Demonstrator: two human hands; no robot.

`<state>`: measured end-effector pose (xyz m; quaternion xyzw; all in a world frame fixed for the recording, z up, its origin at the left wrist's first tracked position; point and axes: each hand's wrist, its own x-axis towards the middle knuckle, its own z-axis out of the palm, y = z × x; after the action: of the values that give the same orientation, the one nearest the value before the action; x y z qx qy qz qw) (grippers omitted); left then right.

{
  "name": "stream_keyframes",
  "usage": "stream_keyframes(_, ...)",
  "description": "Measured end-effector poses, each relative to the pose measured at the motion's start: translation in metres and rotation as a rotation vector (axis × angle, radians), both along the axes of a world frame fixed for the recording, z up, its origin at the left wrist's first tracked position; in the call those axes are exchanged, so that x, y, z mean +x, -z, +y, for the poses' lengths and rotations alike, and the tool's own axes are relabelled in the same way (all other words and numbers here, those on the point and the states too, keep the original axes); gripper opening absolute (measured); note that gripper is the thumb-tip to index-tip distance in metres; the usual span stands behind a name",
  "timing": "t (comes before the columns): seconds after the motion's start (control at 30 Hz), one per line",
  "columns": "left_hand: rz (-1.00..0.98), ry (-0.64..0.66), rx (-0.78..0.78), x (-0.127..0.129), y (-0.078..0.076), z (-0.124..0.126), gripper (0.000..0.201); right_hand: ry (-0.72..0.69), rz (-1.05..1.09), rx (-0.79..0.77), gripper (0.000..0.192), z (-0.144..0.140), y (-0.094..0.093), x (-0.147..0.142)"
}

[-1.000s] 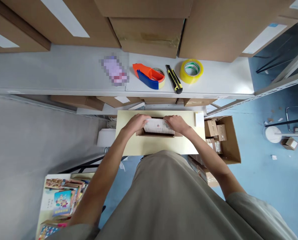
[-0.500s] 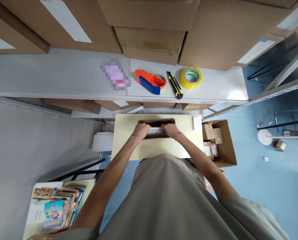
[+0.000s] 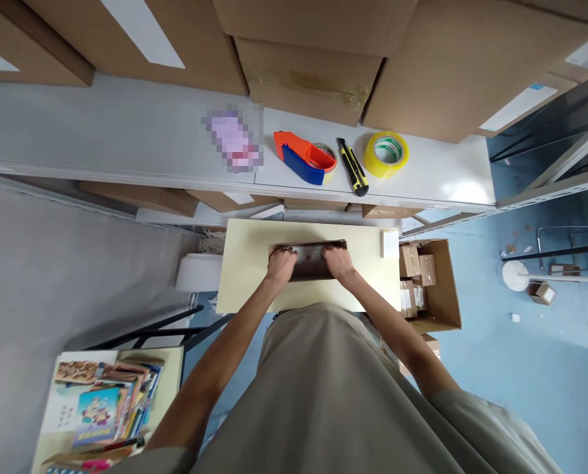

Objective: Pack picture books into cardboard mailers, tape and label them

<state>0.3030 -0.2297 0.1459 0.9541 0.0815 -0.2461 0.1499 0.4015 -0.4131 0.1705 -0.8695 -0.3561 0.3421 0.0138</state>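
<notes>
A small open cardboard box (image 3: 309,271) sits on the pale yellow table in front of my body, with a dim greyish-brown inside. My left hand (image 3: 281,264) is closed at the box's left end, its fingers curled at the opening. At the right end my right hand (image 3: 338,262) is closed in the same way, its knuckles by the far rim. The fingertips of both hands are hidden, so their exact hold inside the box cannot be seen.
Beyond the table (image 3: 244,283), a grey shelf (image 3: 165,125) carries an orange-and-blue tape dispenser (image 3: 303,158), a utility knife (image 3: 351,166), yellow tape (image 3: 386,155) and large cartons (image 3: 308,79). A carton of small boxes (image 3: 436,316) stands right; books (image 3: 96,415) lie lower left.
Both hands have shifted slightly down and stay at the box's ends. The pale surface seen between them inside the box has given way to a darker, greyish-brown inside. The view has tilted slightly.
</notes>
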Motion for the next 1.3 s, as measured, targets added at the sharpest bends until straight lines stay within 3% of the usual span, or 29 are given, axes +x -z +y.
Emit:
stream_keyframes(0.1,-0.249,-0.095,-0.067,-0.038,-0.009,0.01,0.042,0.188,-0.19,0.227,0.049,-0.043,-0.01,-0.004)
stream_keyframes(0.17,-0.444,-0.294,-0.1,-0.064,-0.008,0.019,0.042,0.402,-0.284,0.443,0.044,-0.075,-0.008,-0.001)
stream_keyframes(0.23,-0.528,-0.495,-0.154,-0.085,-0.002,0.026,0.048,0.553,-0.208,0.546,0.041,-0.102,0.001,0.006)
stream_keyframes(0.33,-0.497,-0.677,-0.389,-0.097,0.011,0.031,0.046,0.591,0.032,0.58,0.044,-0.119,0.02,0.016)
stream_keyframes(0.4,-0.476,-0.714,-0.546,-0.095,0.018,0.029,0.047,0.552,0.12,0.595,0.045,-0.115,0.032,0.018)
stream_keyframes(0.53,-0.479,-0.637,-0.609,-0.086,0.019,0.023,0.061,0.452,0.152,0.561,0.043,-0.087,0.049,0.015)
stream_keyframes(0.63,-0.441,-0.566,-0.577,-0.084,0.018,0.022,0.071,0.388,0.1,0.426,0.043,-0.068,0.053,0.015)
stream_keyframes(0.77,-0.383,-0.554,-0.501,-0.091,0.02,0.019,0.08,0.283,0.014,0.253,0.029,-0.054,0.049,0.015)
stream_keyframes(0.87,-0.367,-0.526,-0.476,-0.096,0.024,0.01,0.086,0.244,-0.042,0.181,0.031,-0.05,0.041,0.005)
stream_keyframes(0.97,-0.387,-0.491,-0.51,-0.097,0.03,-0.004,0.076,0.2,-0.125,0.119,0.037,-0.05,0.035,-0.013)
stream_keyframes(1.07,-0.397,-0.446,-0.468,-0.094,0.036,-0.014,0.067,0.169,-0.155,0.143,0.041,-0.054,0.037,-0.028)
stream_keyframes(1.3,-0.287,-0.227,-0.34,-0.086,0.035,-0.002,0.086,0.312,-0.133,0.417,0.048,-0.077,0.043,-0.027)
